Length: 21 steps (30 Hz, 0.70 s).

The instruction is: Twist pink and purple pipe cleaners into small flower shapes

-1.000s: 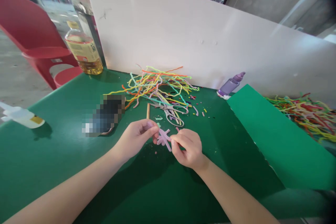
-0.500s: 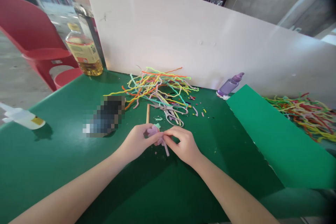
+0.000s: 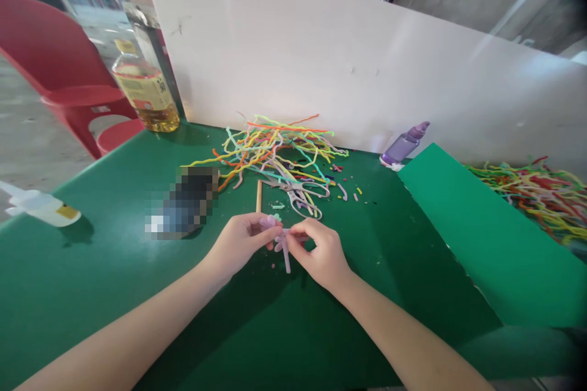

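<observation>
Between my two hands is a small shape bent from a light purple pipe cleaner (image 3: 287, 258), one straight end pointing down toward me. My left hand (image 3: 241, 243) pinches its looped, petal-like part between thumb and fingers. My right hand (image 3: 321, 249) is closed in a pinch on the same pipe cleaner, close beside the left fingertips. A bit of mint green shows at the top of the piece; whether it is joined on, I cannot tell. Just beyond my hands lie grey-handled scissors (image 3: 296, 191) and a thin wooden stick (image 3: 259, 197).
A heap of coloured pipe cleaners (image 3: 275, 143) lies at the back, with cut scraps around it. A blurred-out dark object (image 3: 188, 204) and a white glue bottle (image 3: 46, 206) are leftward. Rightward are a purple bottle (image 3: 401, 145), a green board (image 3: 486, 238) and more pipe cleaners (image 3: 545, 201).
The purple piece has turned a little in my fingers; its straight end now points more directly down. My right fingers have shifted slightly along it. The view has tilted slightly.
</observation>
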Available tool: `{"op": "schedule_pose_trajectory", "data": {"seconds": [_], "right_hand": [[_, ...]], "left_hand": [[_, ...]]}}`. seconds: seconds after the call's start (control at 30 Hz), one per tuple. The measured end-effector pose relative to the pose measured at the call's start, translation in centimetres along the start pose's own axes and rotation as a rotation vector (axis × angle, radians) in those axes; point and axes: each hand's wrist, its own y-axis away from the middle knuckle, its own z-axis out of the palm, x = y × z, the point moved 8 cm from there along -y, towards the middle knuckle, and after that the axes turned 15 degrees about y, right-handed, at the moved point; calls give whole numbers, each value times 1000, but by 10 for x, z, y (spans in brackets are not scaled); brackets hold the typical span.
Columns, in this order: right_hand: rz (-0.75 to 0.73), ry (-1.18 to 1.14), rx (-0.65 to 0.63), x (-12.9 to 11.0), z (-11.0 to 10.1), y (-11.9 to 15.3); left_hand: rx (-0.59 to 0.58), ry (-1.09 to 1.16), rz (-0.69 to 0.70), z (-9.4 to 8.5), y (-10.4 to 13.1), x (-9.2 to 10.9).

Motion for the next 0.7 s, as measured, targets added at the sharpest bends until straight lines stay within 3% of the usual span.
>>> {"op": "schedule_pose_trajectory", "data": {"seconds": [0.43, 0.7], "right_hand": [[-107, 104, 74, -8, -2, 4], [-7, 40, 129, 3, -6, 1]], "left_hand": [[-111, -64, -123, 5, -1, -16], [-138, 253, -193, 11, 2, -26]]}}
